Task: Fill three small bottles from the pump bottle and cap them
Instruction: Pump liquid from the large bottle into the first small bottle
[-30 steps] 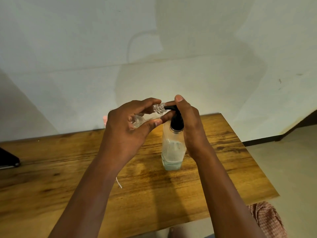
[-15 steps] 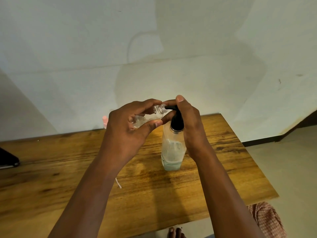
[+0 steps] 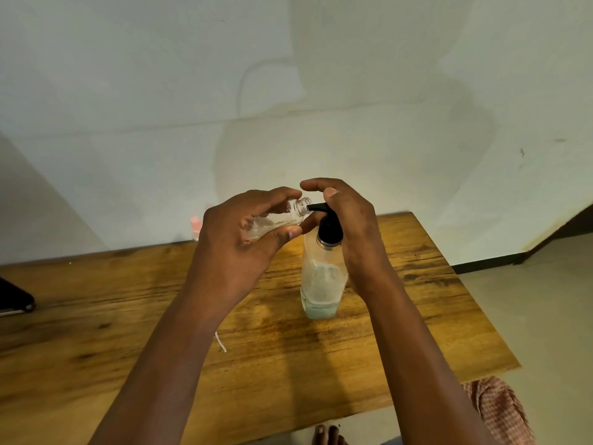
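Rising off the black pump head (image 3: 329, 224), right hand (image 3: 356, 232) now hovers relaxed; left hand (image 3: 239, 242) keeps gripping small bottle (image 3: 282, 216) at the spout, so another stroke likely follows

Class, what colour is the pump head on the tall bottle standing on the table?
Black, seen clearly in the head view: the pump head tops the translucent pump bottle.
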